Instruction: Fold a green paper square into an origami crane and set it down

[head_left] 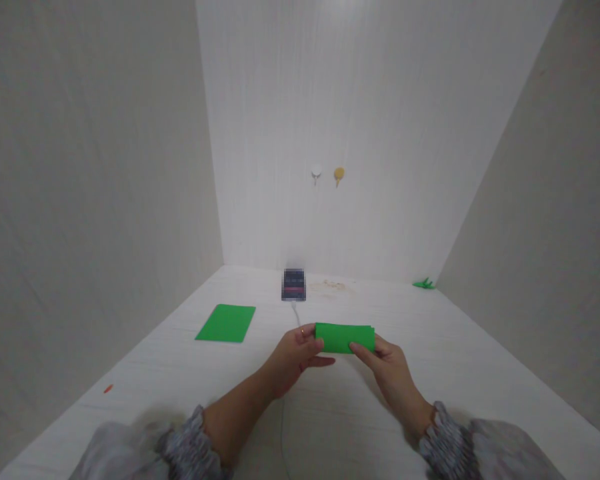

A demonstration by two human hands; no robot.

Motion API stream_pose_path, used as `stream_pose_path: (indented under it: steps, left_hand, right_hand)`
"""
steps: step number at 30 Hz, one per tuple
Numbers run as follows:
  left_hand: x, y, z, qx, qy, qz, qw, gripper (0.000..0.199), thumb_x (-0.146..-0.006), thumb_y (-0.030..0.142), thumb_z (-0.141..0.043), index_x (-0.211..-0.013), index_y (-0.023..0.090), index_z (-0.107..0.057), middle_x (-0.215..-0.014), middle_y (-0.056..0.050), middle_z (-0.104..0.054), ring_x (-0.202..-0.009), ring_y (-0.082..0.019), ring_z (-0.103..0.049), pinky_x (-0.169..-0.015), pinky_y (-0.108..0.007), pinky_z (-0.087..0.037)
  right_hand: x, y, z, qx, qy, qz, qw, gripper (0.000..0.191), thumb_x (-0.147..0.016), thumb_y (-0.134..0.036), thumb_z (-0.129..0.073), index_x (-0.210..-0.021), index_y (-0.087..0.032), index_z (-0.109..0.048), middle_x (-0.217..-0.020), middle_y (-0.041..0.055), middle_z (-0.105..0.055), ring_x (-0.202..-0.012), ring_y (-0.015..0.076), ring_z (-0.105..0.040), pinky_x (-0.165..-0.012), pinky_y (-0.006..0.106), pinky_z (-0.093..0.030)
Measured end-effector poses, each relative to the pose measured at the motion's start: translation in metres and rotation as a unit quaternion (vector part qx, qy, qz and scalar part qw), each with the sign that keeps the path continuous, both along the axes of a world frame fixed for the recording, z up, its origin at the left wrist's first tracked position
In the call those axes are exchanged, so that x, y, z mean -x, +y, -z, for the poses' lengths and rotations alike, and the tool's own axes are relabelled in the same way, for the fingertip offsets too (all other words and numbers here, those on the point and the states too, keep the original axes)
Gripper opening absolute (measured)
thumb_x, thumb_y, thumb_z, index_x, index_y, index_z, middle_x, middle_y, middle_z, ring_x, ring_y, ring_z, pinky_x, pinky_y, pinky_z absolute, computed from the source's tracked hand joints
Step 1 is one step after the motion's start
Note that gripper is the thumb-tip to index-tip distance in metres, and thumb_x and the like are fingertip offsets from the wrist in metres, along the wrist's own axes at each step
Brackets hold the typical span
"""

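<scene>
A folded strip of green paper (344, 338) is held up level above the white table, between both hands. My left hand (295, 357) pinches its left end, the thumb in front and a ringed finger at the upper edge; another finger stretches out below the strip. At the right end, my right hand (387, 367) grips the strip with its thumb on the front face and its other fingers behind. Flat on the table to the left lies a stack or sheet of green paper (227, 323).
A dark, pixelated device (293, 285) stands near the back wall, with a cable (282, 427) running toward me. Green folded pieces (423, 284) sit in the back right corner. An orange object (109, 389) lies at left. White (317, 172) and yellow hooks (339, 175) are on the wall.
</scene>
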State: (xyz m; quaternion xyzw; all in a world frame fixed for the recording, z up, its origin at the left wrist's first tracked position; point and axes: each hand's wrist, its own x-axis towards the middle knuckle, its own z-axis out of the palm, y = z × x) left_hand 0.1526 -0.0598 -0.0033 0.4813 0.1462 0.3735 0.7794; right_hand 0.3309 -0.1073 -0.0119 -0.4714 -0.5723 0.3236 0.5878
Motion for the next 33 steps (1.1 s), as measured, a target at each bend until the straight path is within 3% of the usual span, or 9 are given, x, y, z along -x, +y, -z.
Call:
stream_pose_path:
  steps: [2, 7, 11, 15, 19, 33]
  left_hand:
    - [-0.0015, -0.0008, 0.0011, -0.028, 0.043, -0.036, 0.998, 0.037, -0.061, 0.023, -0.070, -0.095, 0.011, -0.059, -0.094, -0.010, -0.063, -0.086, -0.021, -0.058, -0.077, -0.036, -0.046]
    - [-0.0043, -0.0004, 0.0017, -0.039, 0.091, -0.099, 0.990, 0.031, -0.065, 0.026, -0.067, -0.091, 0.010, -0.060, -0.085, -0.009, -0.066, -0.078, -0.018, -0.060, -0.068, -0.030, -0.048]
    - [-0.0046, 0.0012, 0.0024, -0.038, 0.099, -0.111, 0.988, 0.031, -0.064, 0.027, -0.067, -0.088, 0.009, -0.061, -0.084, -0.009, -0.066, -0.076, -0.018, -0.060, -0.065, -0.028, -0.049]
    - [-0.0047, 0.0020, 0.0046, -0.038, 0.103, -0.111, 0.988, 0.029, -0.063, 0.027, -0.068, -0.085, 0.010, -0.062, -0.082, -0.008, -0.066, -0.073, -0.017, -0.060, -0.064, -0.027, -0.050]
    - [-0.0050, 0.0017, 0.0041, -0.034, 0.106, -0.109, 0.988, 0.030, -0.061, 0.027, -0.070, -0.084, 0.010, -0.062, -0.081, -0.008, -0.066, -0.073, -0.017, -0.060, -0.064, -0.027, -0.049]
    - [-0.0041, 0.0029, 0.0045, -0.037, 0.104, -0.113, 0.988, 0.029, -0.062, 0.027, -0.069, -0.085, 0.011, -0.062, -0.083, -0.008, -0.066, -0.073, -0.017, -0.061, -0.064, -0.027, -0.049]
  right_hand:
    - [0.0010, -0.0008, -0.0005, -0.001, -0.022, -0.003, 1.000, 0.018, -0.070, -0.029, -0.063, -0.085, -0.019, -0.068, -0.089, 0.0049, -0.066, -0.085, 0.0211, -0.057, -0.081, 0.035, -0.043]
    - [0.0036, -0.0023, -0.0016, -0.003, -0.032, -0.015, 0.999, 0.017, -0.071, -0.029, -0.062, -0.084, -0.020, -0.067, -0.090, 0.0042, -0.065, -0.085, 0.0205, -0.056, -0.081, 0.034, -0.042]
    - [0.0042, -0.0013, -0.0024, -0.022, 0.007, 0.006, 1.000, 0.016, -0.068, -0.030, -0.065, -0.080, -0.018, -0.065, -0.085, 0.0039, -0.062, -0.082, 0.0194, -0.054, -0.074, 0.030, -0.044]
    - [0.0039, 0.0011, -0.0018, -0.005, 0.077, 0.037, 0.996, 0.018, -0.065, -0.033, -0.067, -0.074, -0.018, -0.061, -0.071, 0.0005, -0.059, -0.066, 0.0153, -0.053, -0.060, 0.025, -0.044]
    - [0.0030, 0.0022, 0.0014, 0.015, 0.079, 0.040, 0.996, 0.018, -0.064, -0.033, -0.067, -0.063, -0.018, -0.057, -0.058, -0.0026, -0.054, -0.055, 0.0126, -0.049, -0.053, 0.023, -0.040]
    - [0.0021, 0.0033, 0.0036, 0.024, 0.080, 0.057, 0.995, 0.021, -0.060, -0.033, -0.070, -0.064, -0.018, -0.056, -0.056, -0.0025, -0.052, -0.052, 0.0120, -0.046, -0.048, 0.023, -0.037]
